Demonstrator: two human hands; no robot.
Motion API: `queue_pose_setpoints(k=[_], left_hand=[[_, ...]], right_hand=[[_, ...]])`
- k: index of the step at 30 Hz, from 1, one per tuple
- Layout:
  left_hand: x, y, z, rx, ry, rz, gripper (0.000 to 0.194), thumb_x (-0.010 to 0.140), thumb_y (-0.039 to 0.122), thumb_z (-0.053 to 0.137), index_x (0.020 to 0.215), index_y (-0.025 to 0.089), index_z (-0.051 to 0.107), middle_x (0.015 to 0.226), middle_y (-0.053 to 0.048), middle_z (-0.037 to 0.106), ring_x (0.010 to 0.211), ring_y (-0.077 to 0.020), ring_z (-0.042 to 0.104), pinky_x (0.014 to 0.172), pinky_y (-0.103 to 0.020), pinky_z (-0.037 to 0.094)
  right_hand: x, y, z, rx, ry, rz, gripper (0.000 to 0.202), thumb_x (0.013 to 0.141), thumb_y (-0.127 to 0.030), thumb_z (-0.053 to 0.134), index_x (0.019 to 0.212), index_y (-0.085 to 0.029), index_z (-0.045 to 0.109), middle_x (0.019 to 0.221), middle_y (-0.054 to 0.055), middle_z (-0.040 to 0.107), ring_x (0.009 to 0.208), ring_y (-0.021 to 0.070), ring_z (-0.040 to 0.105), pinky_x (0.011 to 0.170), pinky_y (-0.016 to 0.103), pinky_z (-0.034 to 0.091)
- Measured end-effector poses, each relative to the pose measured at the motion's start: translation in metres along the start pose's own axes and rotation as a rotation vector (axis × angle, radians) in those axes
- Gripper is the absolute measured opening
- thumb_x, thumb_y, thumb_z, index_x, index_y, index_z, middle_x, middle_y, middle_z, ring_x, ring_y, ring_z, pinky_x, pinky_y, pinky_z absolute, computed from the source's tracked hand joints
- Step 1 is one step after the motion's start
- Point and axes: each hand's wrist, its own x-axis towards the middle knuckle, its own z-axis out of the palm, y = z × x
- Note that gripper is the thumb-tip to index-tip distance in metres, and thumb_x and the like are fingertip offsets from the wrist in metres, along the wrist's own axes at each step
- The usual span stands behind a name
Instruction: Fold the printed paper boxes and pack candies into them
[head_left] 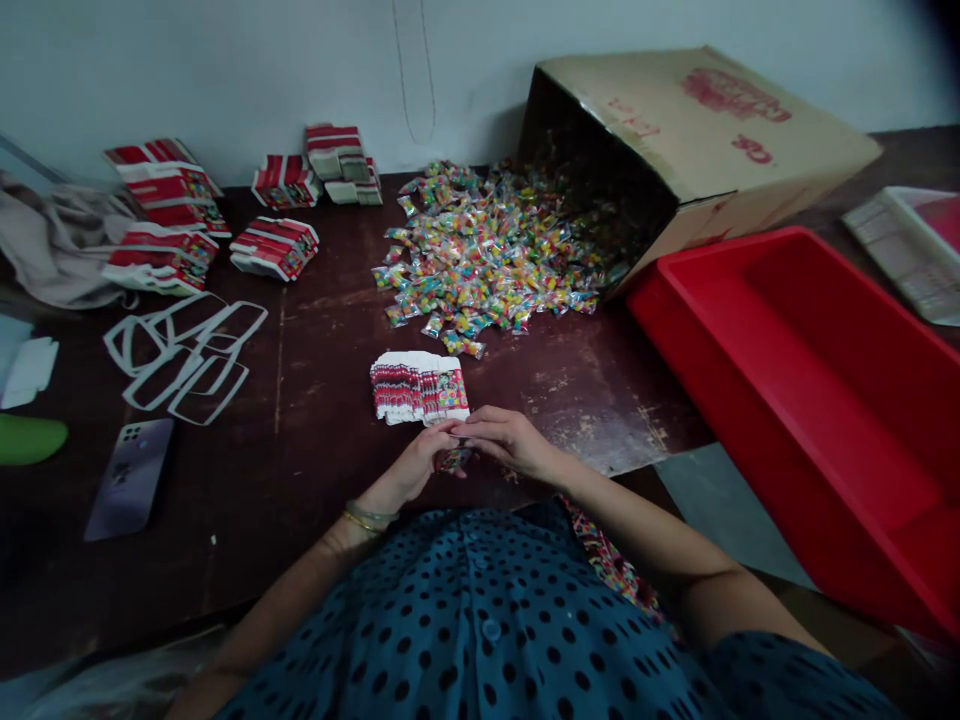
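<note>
Close to my body, my left hand [422, 462] is wrapped around a small printed candy box [454, 459], mostly covered by the fingers. My right hand [510, 440] rests against the same box from the other side, its fingers laid over the top end. Just beyond both hands lies a fanned row of flat red-and-white candy boxes [409, 388] on the dark table [330, 440]. Farther back spreads a heap of small clear packets of coloured candies [487, 250], spilling from a tipped cardboard carton [720, 130].
A large red tray [795, 400] stands at the right. Bundles of folded boxes [165, 185] line the wall at the left back. White loop bands [187, 350], a phone [131, 480], a green object [30, 440] and a grey cloth [67, 240] lie at the left.
</note>
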Motion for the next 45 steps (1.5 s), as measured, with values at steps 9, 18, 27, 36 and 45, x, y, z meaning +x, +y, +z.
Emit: queue_pose_setpoints(k=[9,18,27,36,45], left_hand=[[-0.006,0.003,-0.006,-0.014,-0.08,0.012,0.04,0.076,0.028,0.063,0.114,0.015,0.062,0.1,-0.009,0.065,0.09,-0.0235,0.06,0.064,-0.031,0.053],[-0.005,-0.005,0.025,0.075,-0.176,-0.096,0.047,0.08,0.038,0.067,0.122,0.02,0.059,0.119,-0.01,0.064,0.108,-0.0253,0.059,0.086,-0.036,0.05],[0.0,0.003,-0.031,0.169,0.202,-0.037,0.029,0.08,0.041,0.061,0.089,0.014,0.062,0.074,-0.003,0.062,0.066,-0.0129,0.059,0.06,-0.023,0.045],[-0.018,-0.004,-0.037,0.029,0.091,-0.131,0.044,0.081,0.053,0.057,0.094,0.012,0.064,0.081,-0.009,0.066,0.072,-0.0168,0.062,0.065,-0.027,0.047],[-0.008,-0.009,-0.034,0.137,0.026,-0.164,0.034,0.083,0.045,0.059,0.094,0.013,0.063,0.078,-0.006,0.064,0.07,-0.0141,0.061,0.061,-0.023,0.044]], right_hand=[[0.001,0.0,0.003,0.045,0.144,0.139,0.025,0.091,-0.03,0.055,0.109,-0.022,0.07,0.104,0.008,0.069,0.093,0.0166,0.064,0.084,0.031,0.051],[-0.056,-0.011,-0.045,0.031,0.028,0.296,0.026,0.091,-0.031,0.056,0.111,-0.022,0.069,0.106,0.008,0.069,0.098,0.0177,0.062,0.087,0.033,0.049],[-0.021,0.022,-0.034,-0.326,-0.072,0.196,0.052,0.082,-0.041,0.066,0.129,-0.022,0.055,0.131,0.013,0.056,0.123,0.0252,0.049,0.103,0.044,0.039],[0.016,0.071,-0.001,-0.469,0.017,-0.029,0.024,0.095,-0.023,0.045,0.106,-0.019,0.065,0.107,0.008,0.067,0.098,0.0155,0.06,0.088,0.03,0.049],[0.088,0.074,0.001,-0.902,-0.381,-0.044,0.047,0.084,-0.024,0.061,0.126,-0.006,0.052,0.13,0.02,0.052,0.111,0.0295,0.053,0.093,0.041,0.045]])
